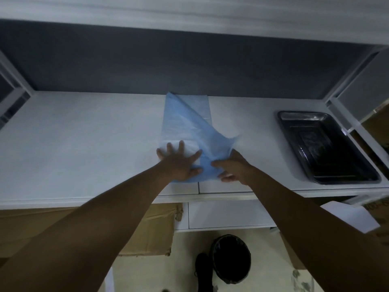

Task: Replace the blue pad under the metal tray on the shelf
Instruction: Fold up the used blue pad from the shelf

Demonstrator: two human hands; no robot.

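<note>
Your two bare forearms fill the lower frame and reach up to the white shelf (84,144). Your left hand (179,163) lies flat with fingers spread and straight, pressing the near left part of the blue pad (185,121) down against the shelf surface. Your right hand (233,167) sits just beside it, fingers and thumb curled and pinching a lifted flap of the same pad; that flap rises from the near edge and folds diagonally across the sheet toward the back. The pad is only partly unfolded: it runs as a narrow strip from the front edge of the shelf to the dark back panel (189,66), near the middle of the shelf.

The metal tray (328,148) rests on the right end of the shelf, well apart from the pad and from both hands, with nothing visible under it but the shelf surface.

Below the shelf, a brown cardboard box (147,228) stands at left and a black bin (231,258) sits on the floor.
</note>
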